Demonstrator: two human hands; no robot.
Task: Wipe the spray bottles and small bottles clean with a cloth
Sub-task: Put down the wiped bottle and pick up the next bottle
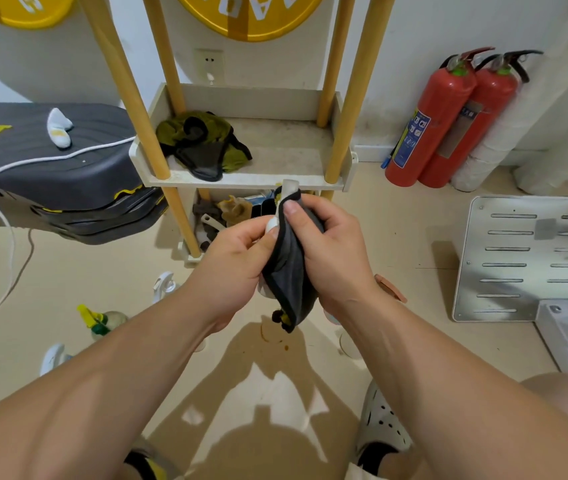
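Wrapping most of a small white bottle (290,187), a dark grey cloth (289,271) leaves only the bottle's pale top and a sliver of its side showing, so its shape and label cannot be made out. The bottle is held in the air between both hands, in front of the lower tier of a shelf rack (241,180). The left hand (237,268) has its fingers curled round the bottle's lower part, with the thumb near the exposed white side. The right hand (334,251) grasps the cloth over the bottle, thumb pressed on the fabric near the top. On the floor beneath the left forearm stand three spray bottles, each partly covered by the arm: a white trigger head (164,285), a yellow-and-green sprayer (97,320) on a cloudy body, and another white trigger head (52,358). Beside the right forearm a pale, clear container (350,344) is mostly hidden and too indistinct to name. An olive and black rag (203,143) lies on the rack's upper tray, and the clutter on the tier below is blocked by the hands. Two red fire extinguishers (438,126) stand against the wall to the right.
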